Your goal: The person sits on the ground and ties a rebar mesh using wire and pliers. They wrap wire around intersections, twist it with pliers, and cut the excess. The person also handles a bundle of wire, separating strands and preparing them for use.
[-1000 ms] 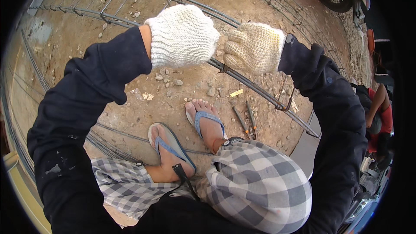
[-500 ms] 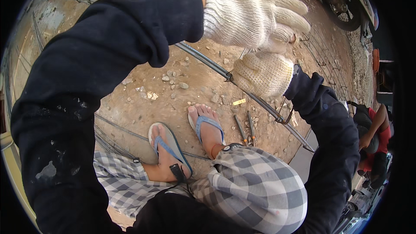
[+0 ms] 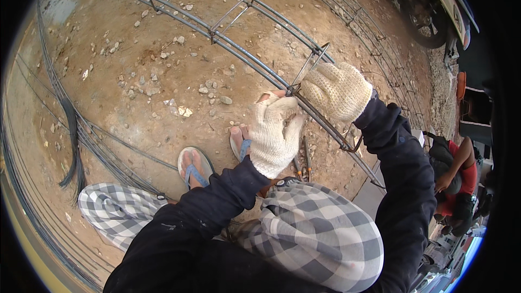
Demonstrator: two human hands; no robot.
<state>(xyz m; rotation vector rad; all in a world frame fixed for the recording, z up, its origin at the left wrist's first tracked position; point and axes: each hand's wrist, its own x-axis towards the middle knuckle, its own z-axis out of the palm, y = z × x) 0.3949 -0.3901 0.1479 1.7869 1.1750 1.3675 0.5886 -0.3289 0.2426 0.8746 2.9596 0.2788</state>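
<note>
A long rebar cage (image 3: pixel 247 57), made of steel bars with square stirrups, runs diagonally in front of me. My left hand (image 3: pixel 275 135), in a white knit glove, is on its near side. Its fingers are curled, and a bare fingertip touches the near bars beside a tied joint (image 3: pixel 289 91). My right hand (image 3: pixel 339 92), also gloved, is closed in a fist against a stirrup (image 3: pixel 310 65) at that joint. Its fingertips are hidden, and anything thin in either hand is too small to make out. Below the left hand, a hand tool with two legs and orange parts (image 3: pixel 307 160) lies on the dirt.
A bundle of thin wire (image 3: pixel 69 138) and long loose bars (image 3: pixel 103 160) lie at left. Another rebar cage (image 3: pixel 374 43) stretches along the far right. Stones (image 3: pixel 225 99) dot the ground around my sandalled feet. A motorcycle wheel (image 3: pixel 426 21) and a crouching person in red (image 3: pixel 458 179) are at right.
My left hand has come down from beyond the bars to their near side, its stretched fingers now curled. My right hand stays closed at the cage, nearly in place.
</note>
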